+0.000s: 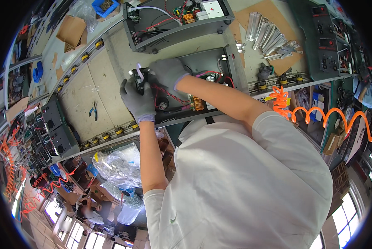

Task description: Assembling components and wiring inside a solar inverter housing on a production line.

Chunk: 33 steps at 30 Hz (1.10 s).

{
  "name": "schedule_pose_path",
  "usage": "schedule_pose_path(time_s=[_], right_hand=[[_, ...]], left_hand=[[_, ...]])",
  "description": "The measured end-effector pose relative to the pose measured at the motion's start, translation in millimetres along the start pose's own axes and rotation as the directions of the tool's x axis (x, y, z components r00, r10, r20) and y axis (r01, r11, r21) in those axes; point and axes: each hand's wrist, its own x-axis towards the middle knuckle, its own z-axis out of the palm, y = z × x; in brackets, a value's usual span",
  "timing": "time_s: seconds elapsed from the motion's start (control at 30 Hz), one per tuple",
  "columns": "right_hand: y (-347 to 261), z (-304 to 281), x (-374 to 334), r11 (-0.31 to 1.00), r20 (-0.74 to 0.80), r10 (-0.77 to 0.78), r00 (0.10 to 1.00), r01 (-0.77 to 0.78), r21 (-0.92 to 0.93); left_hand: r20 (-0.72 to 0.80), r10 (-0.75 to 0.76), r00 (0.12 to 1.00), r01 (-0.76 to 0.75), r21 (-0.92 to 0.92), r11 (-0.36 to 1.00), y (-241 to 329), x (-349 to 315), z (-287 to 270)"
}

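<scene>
An open black metal chassis [202, 62] lies right in front of me, holding red wires, a copper-coloured coil [198, 103] and a round black part [163, 103]. At its left end, my left hand [138, 101], in a grey glove, is closed around a small black part [140, 81]. A pale lilac tube [139, 71] and a white piece stick up from that part. My right hand [167, 72], also gloved in grey, reaches over the chassis from the right. Its fingers are curled beside the black part, and what they pinch is hidden.
Another open chassis [186, 31] stands beyond. Pliers [93, 111] with blue handles lie on the bench at left. Metal strips [265, 35] rest on cardboard at far right, near a dark glove [265, 72]. An orange coiled hose [319, 112] hangs at right. Rollers [118, 131] line the bench edge.
</scene>
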Motion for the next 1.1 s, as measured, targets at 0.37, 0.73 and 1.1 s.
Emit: schedule_pose_path(time_s=[0.37, 0.73, 1.1], right_hand=[[0.6, 36.1, 26.8, 0.990, 0.185, 0.049, 0.982, -0.072, 0.120], [7.5, 48.7, 28.6, 0.956, 0.006, -0.033, 0.999, 0.030, 0.290], [-2.6, 44.2, 29.7, 0.946, 0.134, 0.151, 0.980, -0.182, 0.267]], left_hand=[[0.171, -0.341, 0.924, 0.369, -0.173, 0.913, -0.1, 24.7, 6.7], [0.219, -0.026, 0.975, 0.077, -0.229, 0.970, -21.1, 24.6, 11.6], [0.160, -0.063, 0.985, 0.121, -0.382, 0.916, -21.6, 25.6, 15.5]])
